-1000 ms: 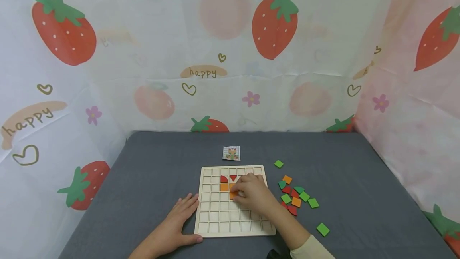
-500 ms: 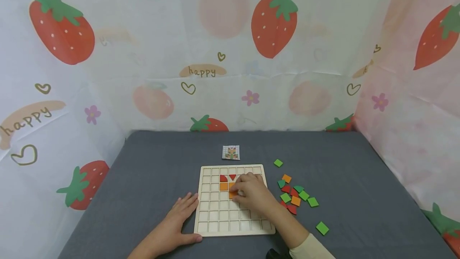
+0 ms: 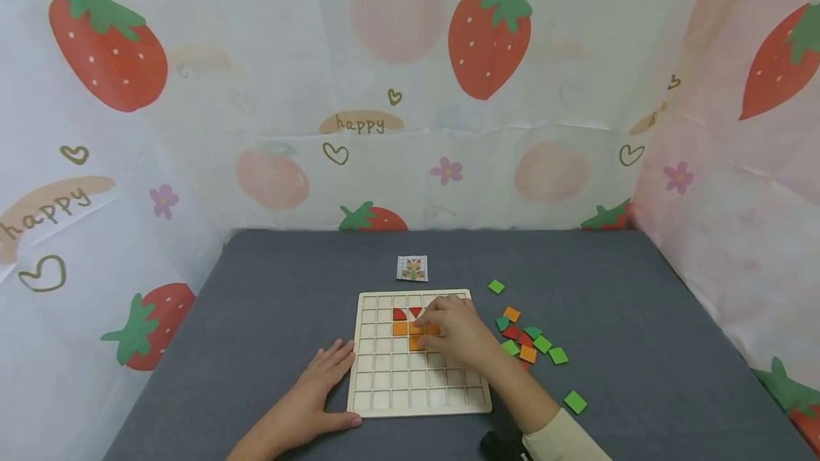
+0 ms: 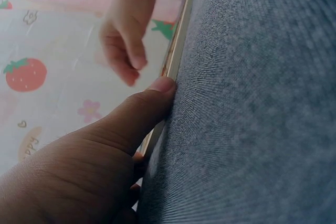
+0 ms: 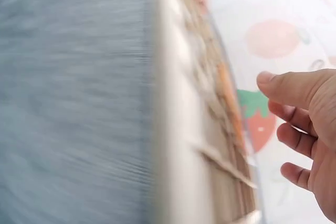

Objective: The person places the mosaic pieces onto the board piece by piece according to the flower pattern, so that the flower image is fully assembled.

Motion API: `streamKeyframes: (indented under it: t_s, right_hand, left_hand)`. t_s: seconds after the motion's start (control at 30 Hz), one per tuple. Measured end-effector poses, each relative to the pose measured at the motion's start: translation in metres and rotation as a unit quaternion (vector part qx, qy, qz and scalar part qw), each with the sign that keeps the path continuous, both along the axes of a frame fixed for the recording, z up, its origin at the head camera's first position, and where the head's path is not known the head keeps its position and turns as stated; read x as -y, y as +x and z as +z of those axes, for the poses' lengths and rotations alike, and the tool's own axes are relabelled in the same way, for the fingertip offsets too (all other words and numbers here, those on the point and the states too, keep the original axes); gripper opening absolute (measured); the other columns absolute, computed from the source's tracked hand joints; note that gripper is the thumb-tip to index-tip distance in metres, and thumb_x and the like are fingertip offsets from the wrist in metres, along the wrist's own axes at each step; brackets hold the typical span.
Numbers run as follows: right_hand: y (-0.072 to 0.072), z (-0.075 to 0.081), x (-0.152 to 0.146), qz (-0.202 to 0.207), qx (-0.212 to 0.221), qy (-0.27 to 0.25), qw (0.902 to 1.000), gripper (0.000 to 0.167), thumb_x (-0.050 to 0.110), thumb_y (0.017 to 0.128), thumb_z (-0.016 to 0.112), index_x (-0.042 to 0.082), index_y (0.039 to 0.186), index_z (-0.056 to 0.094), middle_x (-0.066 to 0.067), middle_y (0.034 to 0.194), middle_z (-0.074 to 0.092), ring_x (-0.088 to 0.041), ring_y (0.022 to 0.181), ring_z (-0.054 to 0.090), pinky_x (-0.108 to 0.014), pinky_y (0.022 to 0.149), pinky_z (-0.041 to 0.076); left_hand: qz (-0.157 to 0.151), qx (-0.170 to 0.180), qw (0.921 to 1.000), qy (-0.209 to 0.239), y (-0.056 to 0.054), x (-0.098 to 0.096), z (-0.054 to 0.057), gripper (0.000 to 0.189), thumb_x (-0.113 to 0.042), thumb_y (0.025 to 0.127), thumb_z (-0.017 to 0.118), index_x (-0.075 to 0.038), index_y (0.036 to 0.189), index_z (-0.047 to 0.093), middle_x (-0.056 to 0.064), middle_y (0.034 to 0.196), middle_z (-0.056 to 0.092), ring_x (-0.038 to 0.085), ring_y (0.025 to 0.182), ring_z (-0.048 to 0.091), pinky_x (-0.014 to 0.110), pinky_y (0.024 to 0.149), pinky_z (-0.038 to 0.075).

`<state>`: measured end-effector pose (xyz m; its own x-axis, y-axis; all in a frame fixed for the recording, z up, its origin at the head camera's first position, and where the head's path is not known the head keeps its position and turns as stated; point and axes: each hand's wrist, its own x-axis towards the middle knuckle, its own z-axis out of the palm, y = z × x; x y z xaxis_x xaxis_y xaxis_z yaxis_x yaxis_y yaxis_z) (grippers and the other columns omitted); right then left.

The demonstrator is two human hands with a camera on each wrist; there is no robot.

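"happy" (image 3: pixel 361 122) is printed repeatedly on the strawberry-patterned backdrop (image 3: pixel 384 176).

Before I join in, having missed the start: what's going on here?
A person's left hand rests against the left edge of a wooden grid board. Their right hand is over it, fingers apart, with no piece visible in it. Orange tiles and red pieces sit in some cells; loose pieces lie to the board's right, and a pattern card lies beyond it.

The left hand (image 4: pixel 89 153) touches the board (image 4: pixel 181 32), seen edge-on.
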<state>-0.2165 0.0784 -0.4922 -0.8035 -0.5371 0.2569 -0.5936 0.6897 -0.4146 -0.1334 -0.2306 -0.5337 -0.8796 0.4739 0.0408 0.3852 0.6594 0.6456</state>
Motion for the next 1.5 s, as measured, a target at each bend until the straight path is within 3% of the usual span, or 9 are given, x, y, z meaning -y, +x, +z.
streamKeyframes:
  t_s: [0.1,0.27,0.37,0.57,0.8,1.0,1.5]
  right_hand:
    - [-0.002,0.016,-0.012,0.001,-0.016,-0.015,0.9998,0.024,0.021,0.087,0.084,0.02,0.11,0.081,0.004,0.107,0.068,-0.021,0.107,0.058,-0.051,0.096,0.044]
    - [-0.005,0.039,-0.04,0.0,-0.052,-0.002,0.9987,0.025,0.017,0.086,0.085,0.022,0.11,0.08,0.003,0.11,0.067,-0.022,0.108,0.058,-0.052,0.096,0.047]
    - [-0.006,0.05,-0.057,-0.003,-0.061,0.008,0.9981,0.026,0.018,0.086,0.084,0.022,0.111,0.079,0.002,0.111,0.068,-0.023,0.108,0.059,-0.053,0.096,0.047]
    - [-0.005,0.061,-0.092,-0.014,-0.057,0.012,0.9982,0.028,0.017,0.087,0.083,0.021,0.114,0.079,0.001,0.112,0.068,-0.025,0.11,0.059,-0.056,0.096,0.047]
    - [-0.004,0.055,-0.128,-0.016,-0.052,0.011,0.9985,0.024,0.018,0.089,0.082,0.021,0.112,0.079,0.002,0.111,0.069,-0.024,0.108,0.059,-0.053,0.093,0.048]
    - [-0.007,0.041,-0.15,-0.011,-0.045,0.011,0.9989,0.027,0.014,0.089,0.081,0.021,0.114,0.078,0.002,0.113,0.071,-0.026,0.109,0.061,-0.056,0.094,0.049]
    - [-0.008,0.011,-0.182,-0.042,0.019,0.017,0.9988,0.028,0.012,0.09,0.08,0.015,0.117,0.077,-0.002,0.118,0.07,-0.032,0.115,0.059,-0.063,0.097,0.047]
  left_hand:
    - [-0.001,-0.002,1.0,0.002,-0.001,0.0,-0.001,0.107,-0.062,0.08,0.079,-0.001,0.157,0.039,0.01,0.168,0.028,0.037,0.157,0.016,0.052,0.126,0.006]
    - [0.002,0.009,1.0,0.003,-0.001,0.0,-0.002,0.108,-0.063,0.079,0.079,-0.002,0.158,0.038,0.008,0.169,0.027,0.034,0.158,0.015,0.019,0.125,-0.008]
    - [0.003,0.012,0.9999,0.003,-0.001,0.0,-0.002,0.109,-0.063,0.078,0.079,-0.002,0.158,0.037,0.008,0.169,0.026,0.034,0.158,0.014,0.01,0.121,-0.011]
    - [0.007,0.019,0.9998,0.005,0.0,0.0,-0.001,0.109,-0.063,0.078,0.08,-0.003,0.158,0.037,0.008,0.169,0.027,0.034,0.158,0.014,0.026,0.127,-0.005]
    - [0.01,0.031,0.9995,-0.003,0.0,0.001,-0.001,0.112,-0.064,0.077,0.08,-0.003,0.159,0.035,0.008,0.169,0.025,0.032,0.159,0.013,0.047,0.126,0.003]
    - [0.011,0.034,0.9994,-0.002,0.0,0.002,0.0,0.112,-0.064,0.077,0.08,-0.002,0.159,0.035,0.008,0.169,0.025,0.033,0.159,0.013,0.051,0.126,0.005]
    - [0.009,0.034,0.9994,-0.003,-0.002,0.0,0.001,0.112,-0.066,0.077,0.078,-0.003,0.159,0.035,0.009,0.169,0.025,0.034,0.159,0.013,0.057,0.127,0.007]
